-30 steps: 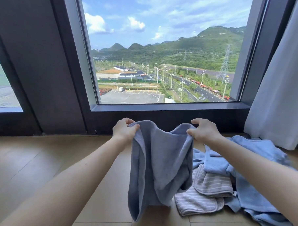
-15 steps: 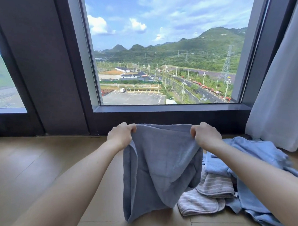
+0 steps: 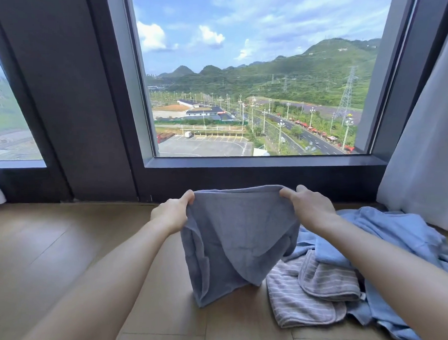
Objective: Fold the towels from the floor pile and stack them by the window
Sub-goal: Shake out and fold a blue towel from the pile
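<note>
I'm looking down at a floor (image 3: 54, 254) of pale wooden boards, running up to the dark wall under the window. On my right a loose pile sits straight on the boards: a striped grey towel (image 3: 300, 302) lies rumpled at the near side, partly doubled over itself, and the light blue towels (image 3: 400, 236) are heaped behind and beside it, touching it. The grey-blue towel (image 3: 234, 246) hangs just left of the pile, its lowest corner seemingly meeting the boards. Far right, the curtain (image 3: 422, 161) hem reaches the floor.
</note>
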